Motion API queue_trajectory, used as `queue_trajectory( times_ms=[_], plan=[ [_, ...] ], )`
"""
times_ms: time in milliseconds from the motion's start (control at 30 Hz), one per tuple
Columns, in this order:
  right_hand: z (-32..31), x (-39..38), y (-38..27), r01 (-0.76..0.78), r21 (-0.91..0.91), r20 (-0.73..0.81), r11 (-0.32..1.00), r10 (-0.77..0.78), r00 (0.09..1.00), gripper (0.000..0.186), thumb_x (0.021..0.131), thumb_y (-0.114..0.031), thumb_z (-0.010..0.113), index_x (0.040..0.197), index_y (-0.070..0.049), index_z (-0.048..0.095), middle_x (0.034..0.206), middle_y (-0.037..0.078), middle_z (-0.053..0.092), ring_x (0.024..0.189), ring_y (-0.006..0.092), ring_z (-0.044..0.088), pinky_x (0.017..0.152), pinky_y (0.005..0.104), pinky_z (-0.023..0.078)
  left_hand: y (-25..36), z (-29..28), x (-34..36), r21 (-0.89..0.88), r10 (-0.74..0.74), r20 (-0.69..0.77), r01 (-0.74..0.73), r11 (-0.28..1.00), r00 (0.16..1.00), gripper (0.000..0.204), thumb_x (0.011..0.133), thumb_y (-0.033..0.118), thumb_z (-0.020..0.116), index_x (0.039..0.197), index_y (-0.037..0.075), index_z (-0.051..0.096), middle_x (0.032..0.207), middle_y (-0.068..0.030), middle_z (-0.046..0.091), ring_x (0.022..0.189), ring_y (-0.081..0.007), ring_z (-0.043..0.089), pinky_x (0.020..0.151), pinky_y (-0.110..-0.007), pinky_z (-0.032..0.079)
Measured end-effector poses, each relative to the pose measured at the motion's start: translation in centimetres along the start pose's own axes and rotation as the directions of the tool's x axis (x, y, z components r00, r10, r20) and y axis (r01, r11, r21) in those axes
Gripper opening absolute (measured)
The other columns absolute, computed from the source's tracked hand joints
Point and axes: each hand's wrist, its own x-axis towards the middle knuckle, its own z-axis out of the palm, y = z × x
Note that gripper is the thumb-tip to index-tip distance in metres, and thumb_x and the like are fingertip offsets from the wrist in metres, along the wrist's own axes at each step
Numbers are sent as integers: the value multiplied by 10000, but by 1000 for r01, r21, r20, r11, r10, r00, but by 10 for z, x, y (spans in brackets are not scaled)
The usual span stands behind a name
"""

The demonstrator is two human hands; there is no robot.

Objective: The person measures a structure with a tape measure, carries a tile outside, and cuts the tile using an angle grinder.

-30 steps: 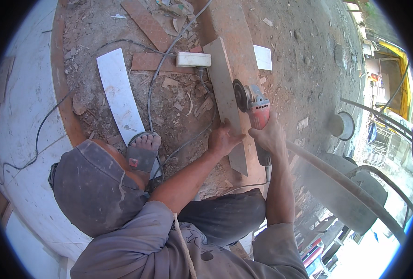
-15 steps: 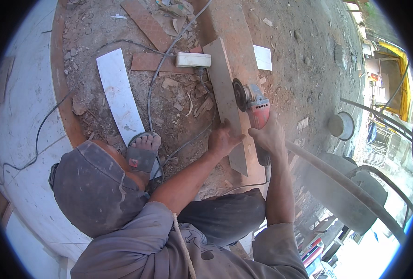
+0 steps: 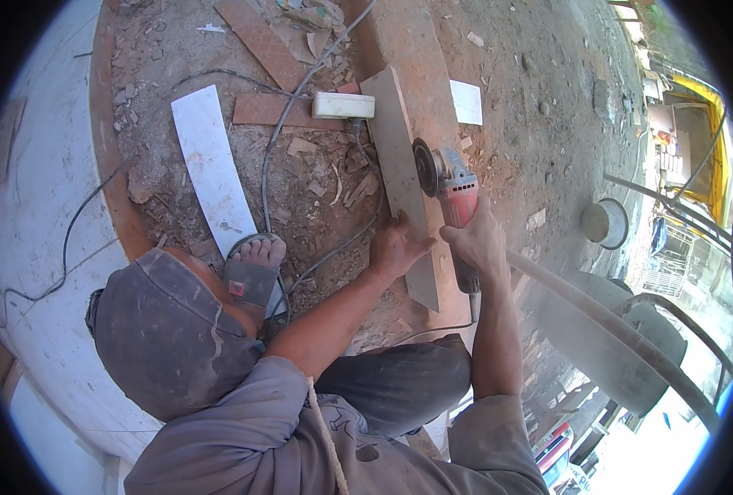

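Observation:
My right hand (image 3: 475, 239) is wrapped round the red and grey body of an angle grinder (image 3: 459, 200). The grinder's dark disc (image 3: 426, 167) is at the right edge of a long beige-grey tile strip (image 3: 401, 157); whether it touches is hard to tell. Lower along that strip, my left hand (image 3: 398, 250) grips it, thumb on the right and fingers at the left edge. The strip lies slanted along a reddish-brown ledge (image 3: 423, 58). From the grinder's rear end a dark cord runs down and bends left beneath the strip.
A white extension socket (image 3: 343, 106) with a plug in it lies left of the strip. Cables (image 3: 269, 169) cross the rubble-strewn ground. Beside my sandalled foot (image 3: 255, 264) lies a white curved strip (image 3: 211, 165). To the right are a bucket (image 3: 606, 223) and a wheelbarrow (image 3: 622, 346).

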Motion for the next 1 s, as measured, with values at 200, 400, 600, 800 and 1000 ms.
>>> queue_trajectory(
  times_ms=[200,400,600,800,1000],
  plan=[
    [0,0,-1,-6,-14,3,1000,6,1000,658,624,-270,716,1162,39,495,1022,299,670,996,473,646,869,501,497,-4,3,0,7,-7,-4,7,1000,1000,557,768,367,836,1192,66,637,1096,-144,718,1018,-316,694,857,-382,547],
    [3,2,-1,10,-14,1,1000,-10,1000,658,623,-268,714,1159,42,489,1019,303,668,996,478,644,874,504,497,-33,25,2,-196,60,-112,-82,977,992,512,789,295,837,1207,76,638,1122,-117,719,1038,-272,694,884,-358,537],
    [4,3,2,-2,-35,-7,999,1,1000,651,621,-262,714,1151,41,488,1013,302,669,995,474,647,875,504,497,-20,12,1,-19,82,-17,-82,996,996,882,737,477,822,1332,-91,504,1062,-229,688,971,-362,691,795,-422,564],
    [3,2,0,-2,-27,12,1000,2,1000,639,623,-256,714,1145,39,497,1002,297,671,993,471,648,875,503,499,-3,0,-1,-25,-29,8,30,999,1000,561,774,405,820,1229,133,637,1105,-133,716,1014,-318,693,843,-393,551],
    [6,4,2,-2,-12,16,1000,2,1000,680,620,-260,721,1190,34,496,993,293,677,982,469,654,873,500,502,-8,7,-1,-36,19,-55,-21,999,998,603,757,419,829,1243,130,620,1069,-144,717,978,-327,699,815,-404,555]
  ],
)
